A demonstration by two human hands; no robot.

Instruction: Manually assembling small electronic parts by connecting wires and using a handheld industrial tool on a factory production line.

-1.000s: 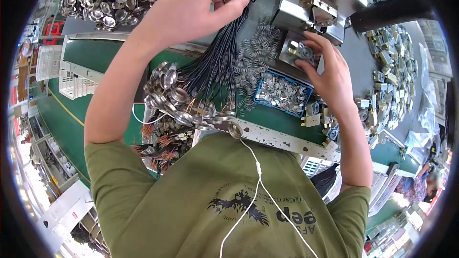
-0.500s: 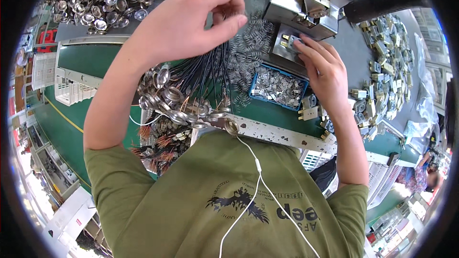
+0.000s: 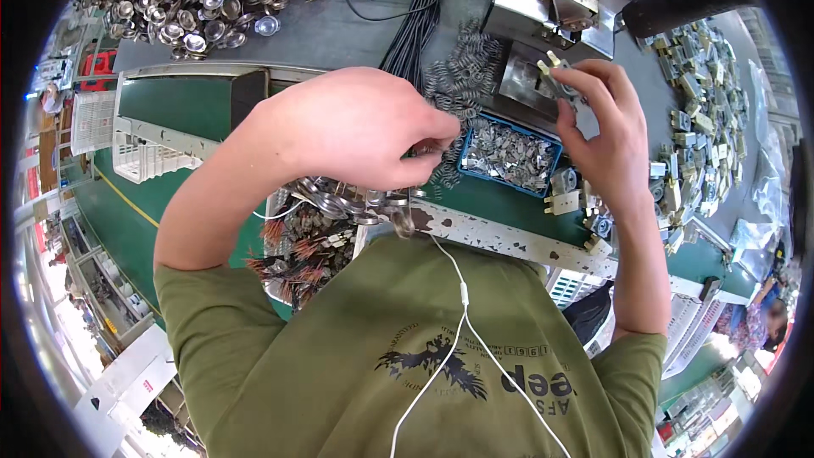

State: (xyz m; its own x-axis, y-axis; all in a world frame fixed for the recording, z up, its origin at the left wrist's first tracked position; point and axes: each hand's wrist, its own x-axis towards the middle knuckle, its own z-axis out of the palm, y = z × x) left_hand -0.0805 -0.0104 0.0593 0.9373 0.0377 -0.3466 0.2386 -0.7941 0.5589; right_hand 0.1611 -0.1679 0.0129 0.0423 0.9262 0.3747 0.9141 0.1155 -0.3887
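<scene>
My right hand (image 3: 612, 131) pinches a plug part (image 3: 563, 79), a small pale block with two brass prongs, just over the metal fixture plate (image 3: 524, 83). My left hand (image 3: 365, 129) is closed, fingertips bent together beside the pile of small coil springs (image 3: 466, 64). Whatever lies between those fingertips is hidden. Under the left hand are round metal cups (image 3: 339, 203), partly covered by it. A bundle of black wires (image 3: 415, 34) runs from the far side down behind that hand. Close to the right wrist stands a blue tray (image 3: 509, 155) of small metal pieces.
A metal press-like device (image 3: 564, 4) stands behind the fixture plate, with a dark arm (image 3: 687, 0) to its right. Many plug parts (image 3: 699, 136) spread along the right. Shiny metal cups (image 3: 212, 0) are heaped at far left. A chipped white rail (image 3: 500, 233) crosses before my body.
My right hand has lifted the plug part off the fixture plate and tilted it. My left hand has come down nearer my body, its fingers closing together.
</scene>
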